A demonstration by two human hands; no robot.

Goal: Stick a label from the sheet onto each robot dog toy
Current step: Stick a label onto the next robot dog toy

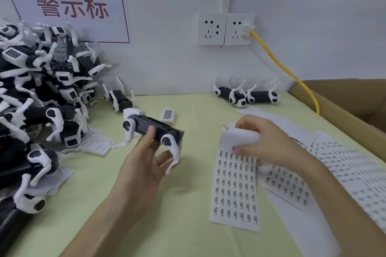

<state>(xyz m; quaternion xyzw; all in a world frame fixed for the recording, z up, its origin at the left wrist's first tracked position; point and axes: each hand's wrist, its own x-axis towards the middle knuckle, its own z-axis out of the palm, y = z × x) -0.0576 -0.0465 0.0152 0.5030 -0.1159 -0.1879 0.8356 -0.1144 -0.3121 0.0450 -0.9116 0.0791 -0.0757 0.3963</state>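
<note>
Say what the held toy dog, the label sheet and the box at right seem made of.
Toy dog: likely hard plastic, glossy black body, matte white legs. Label sheet: thin paper, its top edge curling under the right hand. Box: brown corrugated cardboard, apparently.

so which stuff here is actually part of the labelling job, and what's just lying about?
In the job:
- left hand holding robot dog toy
- right hand on label sheet
- toy pile

Lying about:
- wall sockets
- yellow cable
- cardboard box
- wall sign
</note>
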